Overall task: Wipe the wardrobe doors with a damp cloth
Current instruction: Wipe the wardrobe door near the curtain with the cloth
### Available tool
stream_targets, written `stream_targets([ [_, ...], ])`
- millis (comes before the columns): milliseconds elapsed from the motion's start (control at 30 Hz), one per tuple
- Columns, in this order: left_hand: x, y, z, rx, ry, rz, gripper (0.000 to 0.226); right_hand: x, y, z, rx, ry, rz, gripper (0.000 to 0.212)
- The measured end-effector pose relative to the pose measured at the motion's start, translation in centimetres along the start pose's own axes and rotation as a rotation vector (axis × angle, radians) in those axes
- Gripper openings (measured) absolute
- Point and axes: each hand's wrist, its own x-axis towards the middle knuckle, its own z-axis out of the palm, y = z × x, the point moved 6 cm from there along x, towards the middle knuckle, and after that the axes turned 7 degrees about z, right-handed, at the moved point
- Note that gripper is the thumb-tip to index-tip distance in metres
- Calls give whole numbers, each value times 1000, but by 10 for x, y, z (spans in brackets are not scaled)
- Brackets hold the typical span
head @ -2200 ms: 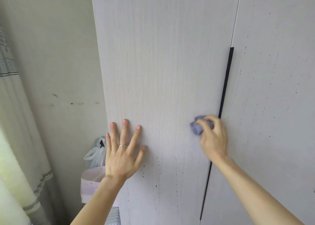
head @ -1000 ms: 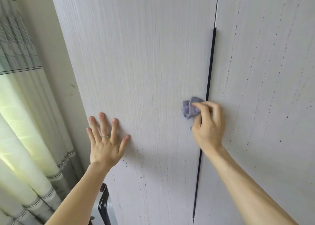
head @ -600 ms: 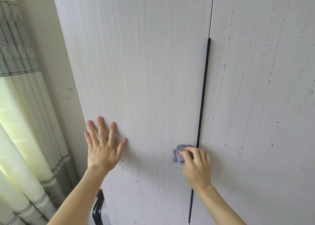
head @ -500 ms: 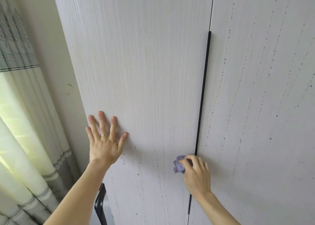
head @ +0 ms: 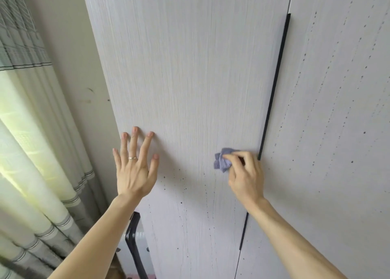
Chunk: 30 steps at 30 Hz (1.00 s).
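Two pale wood-grain wardrobe doors fill the view: the left door (head: 190, 78) and the right door (head: 337, 109), split by a long black handle strip (head: 274, 93). My right hand (head: 245, 177) grips a crumpled purple-grey cloth (head: 222, 160) and presses it against the left door, just left of the strip. My left hand (head: 136, 166) lies flat on the left door near its outer edge, fingers spread, a ring on one finger. Dark specks dot the lower left door and run in lines down the right door.
A beige wall (head: 69, 67) meets the wardrobe's left side. Striped curtains (head: 31, 141) hang at the far left with light behind them. A black-framed object (head: 133, 247) stands low between wall and wardrobe.
My right hand has carried the cloth down along the handle strip and then back up a little. My left hand has stayed flat on the door.
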Motion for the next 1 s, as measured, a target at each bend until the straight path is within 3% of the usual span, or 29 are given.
stream_targets([
  [67, -10, -18, -3, -34, 56, -63, 62, -36, -11, 21, 5, -131, -48, 32],
  [133, -27, -49, 0, -116, 96, -235, 64, -46, -23, 35, 28, -183, -23, 34],
  [267, -60, -96, 22, -239, -20, -405, 65, 6, -58, 33, 94, -47, 22, 34],
  [433, -74, -90, 48, -344, -140, -232, 57, 17, -96, 53, 85, 55, -22, 38],
  [533, -79, -87, 59, -435, -117, -198, 56, -45, -109, 82, 5, -31, -186, 37],
  [600, -85, -95, 72, -457, -117, -186, 53, -71, -109, 97, -29, -78, -182, 38],
  [733, -107, -114, 110, -500, -116, -142, 51, -67, -116, 105, 23, 40, -93, 36],
  [1000, -146, -131, 174, -531, 35, -98, 56, -79, -110, 121, 35, 191, -190, 40],
])
